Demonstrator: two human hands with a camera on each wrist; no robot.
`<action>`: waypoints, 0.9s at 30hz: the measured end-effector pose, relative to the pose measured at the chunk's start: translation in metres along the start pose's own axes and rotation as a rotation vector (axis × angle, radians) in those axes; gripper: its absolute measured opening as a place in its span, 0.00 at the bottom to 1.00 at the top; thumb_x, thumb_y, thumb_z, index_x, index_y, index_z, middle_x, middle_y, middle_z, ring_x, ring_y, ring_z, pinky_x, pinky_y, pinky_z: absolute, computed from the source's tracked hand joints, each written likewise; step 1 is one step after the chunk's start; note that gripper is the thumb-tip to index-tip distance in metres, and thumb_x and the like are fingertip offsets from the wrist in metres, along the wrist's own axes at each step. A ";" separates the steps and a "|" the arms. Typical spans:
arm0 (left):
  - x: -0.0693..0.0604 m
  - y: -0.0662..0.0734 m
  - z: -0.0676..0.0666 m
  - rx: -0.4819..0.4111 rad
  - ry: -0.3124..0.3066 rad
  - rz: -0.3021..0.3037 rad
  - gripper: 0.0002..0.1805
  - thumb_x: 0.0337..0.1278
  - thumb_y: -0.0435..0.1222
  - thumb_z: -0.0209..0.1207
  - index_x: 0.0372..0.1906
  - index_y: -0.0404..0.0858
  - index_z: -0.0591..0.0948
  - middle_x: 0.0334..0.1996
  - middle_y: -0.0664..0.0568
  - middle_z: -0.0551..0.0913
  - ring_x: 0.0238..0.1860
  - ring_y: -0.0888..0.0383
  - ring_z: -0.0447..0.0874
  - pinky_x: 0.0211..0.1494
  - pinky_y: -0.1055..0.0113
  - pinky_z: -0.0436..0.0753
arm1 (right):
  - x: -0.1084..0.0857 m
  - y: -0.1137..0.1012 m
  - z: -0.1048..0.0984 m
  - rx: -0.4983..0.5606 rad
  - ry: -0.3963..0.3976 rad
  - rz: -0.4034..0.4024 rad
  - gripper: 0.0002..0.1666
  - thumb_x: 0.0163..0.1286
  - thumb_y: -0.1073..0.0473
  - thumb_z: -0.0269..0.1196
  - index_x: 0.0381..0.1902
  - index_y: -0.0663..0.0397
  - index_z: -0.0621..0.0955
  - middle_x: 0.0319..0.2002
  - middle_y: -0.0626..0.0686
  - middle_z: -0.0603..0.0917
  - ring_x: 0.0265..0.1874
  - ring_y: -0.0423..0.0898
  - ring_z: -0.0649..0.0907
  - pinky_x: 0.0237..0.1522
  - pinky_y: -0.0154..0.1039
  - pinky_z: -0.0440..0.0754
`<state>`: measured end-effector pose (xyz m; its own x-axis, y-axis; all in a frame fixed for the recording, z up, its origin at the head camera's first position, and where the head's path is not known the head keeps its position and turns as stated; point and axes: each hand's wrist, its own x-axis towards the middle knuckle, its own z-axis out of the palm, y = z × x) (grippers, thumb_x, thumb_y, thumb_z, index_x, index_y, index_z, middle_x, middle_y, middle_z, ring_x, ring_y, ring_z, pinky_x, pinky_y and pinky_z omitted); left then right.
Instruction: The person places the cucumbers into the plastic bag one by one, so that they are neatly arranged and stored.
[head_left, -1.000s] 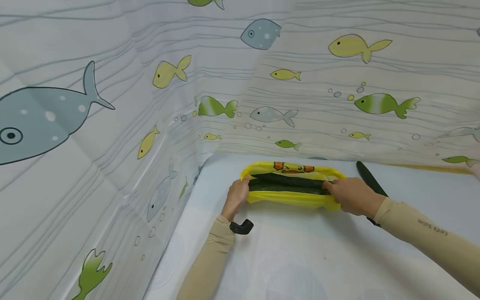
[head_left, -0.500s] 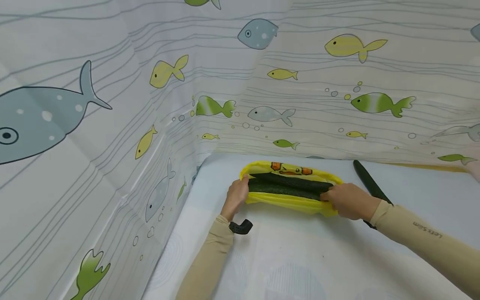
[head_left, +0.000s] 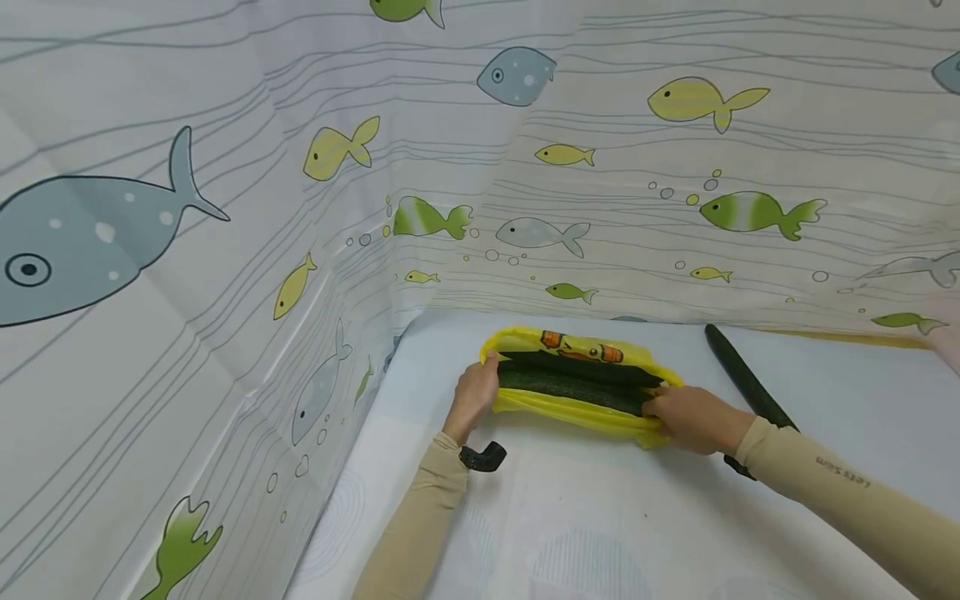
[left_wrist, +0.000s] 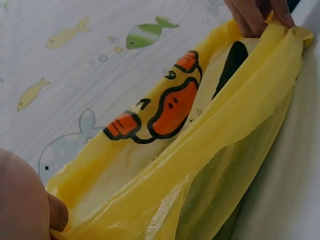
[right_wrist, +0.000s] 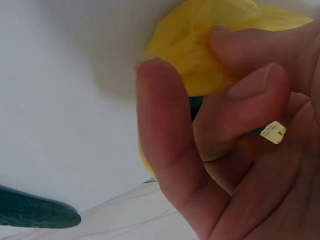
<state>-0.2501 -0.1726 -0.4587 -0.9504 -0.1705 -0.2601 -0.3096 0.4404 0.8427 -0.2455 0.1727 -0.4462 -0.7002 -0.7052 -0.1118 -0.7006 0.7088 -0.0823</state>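
Note:
A yellow plastic bag (head_left: 581, 411) with a cartoon face print lies on the table, its mouth stretched wide. Dark green cucumbers (head_left: 562, 383) lie lengthwise inside it. My left hand (head_left: 472, 393) grips the bag's left end. At the other end, my right hand (head_left: 693, 419) holds the rim with its fingers partly inside the mouth; in the left wrist view its fingers (left_wrist: 252, 17) pinch the plastic. The right wrist view shows those fingers curled, the thumb against the bag (right_wrist: 185, 50). Another cucumber (head_left: 746, 375) rests on the table behind my right forearm, which hides its near end.
The table (head_left: 570, 517) has a pale patterned cover. Fish-printed sheeting forms a left wall (head_left: 247, 333) and a back wall (head_left: 637, 233) close behind the bag. A black camera mount (head_left: 483, 457) sticks out from my left wrist.
My right hand has moved nearer to me and slightly left, pulling the bag's right end with it, so the bag now slants. My left hand has stayed nearly still.

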 end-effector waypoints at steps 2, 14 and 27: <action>0.001 0.000 0.000 0.003 0.002 0.002 0.33 0.85 0.60 0.34 0.24 0.43 0.68 0.14 0.56 0.60 0.13 0.60 0.52 0.18 0.66 0.58 | 0.000 0.000 0.002 -0.001 -0.003 0.009 0.07 0.66 0.64 0.75 0.40 0.54 0.87 0.34 0.49 0.83 0.29 0.43 0.77 0.35 0.47 0.84; 0.001 0.001 0.000 0.014 -0.008 -0.015 0.34 0.85 0.59 0.34 0.24 0.43 0.68 0.14 0.56 0.59 0.13 0.60 0.50 0.18 0.65 0.58 | -0.011 0.006 -0.003 0.061 0.008 0.001 0.14 0.62 0.60 0.79 0.45 0.48 0.88 0.39 0.45 0.88 0.35 0.43 0.83 0.45 0.51 0.89; 0.000 0.003 0.001 0.046 0.012 -0.022 0.33 0.85 0.59 0.33 0.27 0.42 0.69 0.15 0.55 0.60 0.14 0.60 0.53 0.18 0.66 0.60 | -0.072 0.046 -0.030 0.106 0.076 0.184 0.07 0.67 0.58 0.75 0.41 0.44 0.88 0.35 0.36 0.86 0.32 0.36 0.81 0.35 0.39 0.83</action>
<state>-0.2512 -0.1703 -0.4569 -0.9432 -0.1909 -0.2720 -0.3313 0.4768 0.8142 -0.2315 0.2552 -0.4119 -0.8262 -0.5602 -0.0597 -0.5443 0.8211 -0.1718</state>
